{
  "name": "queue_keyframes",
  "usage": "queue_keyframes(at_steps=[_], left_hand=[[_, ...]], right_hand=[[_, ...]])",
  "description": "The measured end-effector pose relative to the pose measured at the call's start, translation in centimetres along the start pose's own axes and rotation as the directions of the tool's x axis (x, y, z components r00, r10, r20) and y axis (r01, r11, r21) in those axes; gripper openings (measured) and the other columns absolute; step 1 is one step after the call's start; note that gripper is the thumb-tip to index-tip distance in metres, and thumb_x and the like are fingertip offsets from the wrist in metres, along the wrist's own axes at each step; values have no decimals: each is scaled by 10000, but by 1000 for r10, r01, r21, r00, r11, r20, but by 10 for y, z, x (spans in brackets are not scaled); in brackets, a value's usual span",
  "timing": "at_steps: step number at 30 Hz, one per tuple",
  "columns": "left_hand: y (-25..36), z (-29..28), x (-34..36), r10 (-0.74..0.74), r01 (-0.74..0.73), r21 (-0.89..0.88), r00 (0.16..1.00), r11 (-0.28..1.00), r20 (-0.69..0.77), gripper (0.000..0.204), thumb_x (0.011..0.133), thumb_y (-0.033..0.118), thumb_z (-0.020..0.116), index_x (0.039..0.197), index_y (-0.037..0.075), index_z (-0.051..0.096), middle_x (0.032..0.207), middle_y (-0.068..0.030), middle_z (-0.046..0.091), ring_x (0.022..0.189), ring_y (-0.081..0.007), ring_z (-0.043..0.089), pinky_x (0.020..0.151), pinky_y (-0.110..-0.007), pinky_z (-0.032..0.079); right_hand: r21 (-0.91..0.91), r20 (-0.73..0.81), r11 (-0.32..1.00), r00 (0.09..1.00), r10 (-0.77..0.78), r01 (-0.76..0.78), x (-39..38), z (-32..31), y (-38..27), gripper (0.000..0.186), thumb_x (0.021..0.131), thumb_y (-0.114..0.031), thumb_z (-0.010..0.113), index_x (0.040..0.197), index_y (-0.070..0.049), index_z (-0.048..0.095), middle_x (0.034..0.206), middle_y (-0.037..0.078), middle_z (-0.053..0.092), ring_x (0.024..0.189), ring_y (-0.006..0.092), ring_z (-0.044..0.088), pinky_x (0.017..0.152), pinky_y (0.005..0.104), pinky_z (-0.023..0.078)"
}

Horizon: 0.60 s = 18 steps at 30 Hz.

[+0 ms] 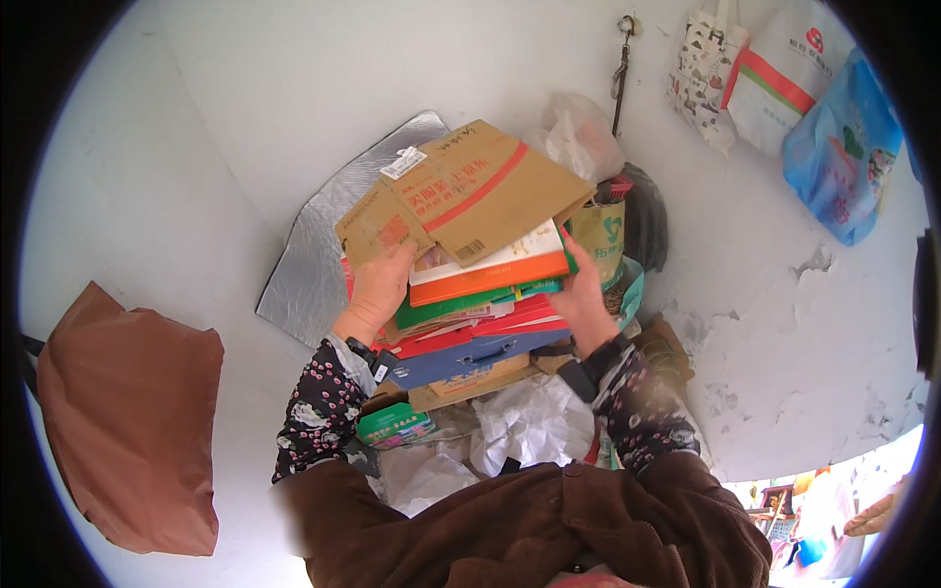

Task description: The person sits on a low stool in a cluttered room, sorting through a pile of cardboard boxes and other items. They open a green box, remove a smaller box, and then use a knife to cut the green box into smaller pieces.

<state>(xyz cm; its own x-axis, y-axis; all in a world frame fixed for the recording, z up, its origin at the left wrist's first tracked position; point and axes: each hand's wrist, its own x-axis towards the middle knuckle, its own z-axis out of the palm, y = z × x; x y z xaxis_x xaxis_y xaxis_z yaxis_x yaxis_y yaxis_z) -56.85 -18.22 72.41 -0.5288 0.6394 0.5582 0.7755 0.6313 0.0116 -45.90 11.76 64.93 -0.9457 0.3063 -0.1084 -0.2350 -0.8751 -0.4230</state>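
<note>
A stack of flattened boxes rises in front of me. On top lies a flattened brown cardboard box (490, 186) with red print and a white label, one flap folded out to the left. Just beneath it is an orange-and-white flat box (490, 281). My left hand (379, 286) is closed at its left end, by the cardboard flap. My right hand (585, 299) grips its right end; some fingertips are hidden. Lower in the stack are a green box (441, 312), red boxes (461, 335) and a blue box (451, 367).
Silver foil sheeting (319, 245) leans on the wall behind the stack. Crumpled white plastic (534, 426) and a small green box (394, 427) lie below. A patterned bag (627, 235) stands at right; blue (845, 147) and white bags (784, 83) hang above. Brown cloth (137, 421) hangs left.
</note>
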Motion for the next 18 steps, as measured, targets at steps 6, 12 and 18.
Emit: queue_keyframes(at_steps=[6,12,18], left_hand=[[-4,2,0,49,-55,-68,994,996,-97,251,908,102,568,1154,87,617,1029,-139,690,875,-381,669,716,-448,546],[-12,-3,2,-2,-33,-149,974,988,-225,217,921,90,577,1120,74,661,1075,-142,692,917,-361,675,753,-421,558],[-1,-12,1,49,-67,-119,987,991,-150,225,899,75,591,1113,76,662,1065,-124,697,893,-340,682,741,-418,563]], right_hand=[[-561,0,823,994,-106,88,-3,-5,-6,387,884,-176,712,1224,-56,572,1084,68,651,928,175,665,632,350,580],[-414,7,893,982,-189,175,35,5,-26,417,911,-152,684,1280,-53,517,1054,85,646,862,176,669,643,307,570],[-579,-13,815,1000,-26,14,40,7,-2,380,964,-81,569,1315,-43,429,1169,133,608,1009,239,673,758,335,594]])
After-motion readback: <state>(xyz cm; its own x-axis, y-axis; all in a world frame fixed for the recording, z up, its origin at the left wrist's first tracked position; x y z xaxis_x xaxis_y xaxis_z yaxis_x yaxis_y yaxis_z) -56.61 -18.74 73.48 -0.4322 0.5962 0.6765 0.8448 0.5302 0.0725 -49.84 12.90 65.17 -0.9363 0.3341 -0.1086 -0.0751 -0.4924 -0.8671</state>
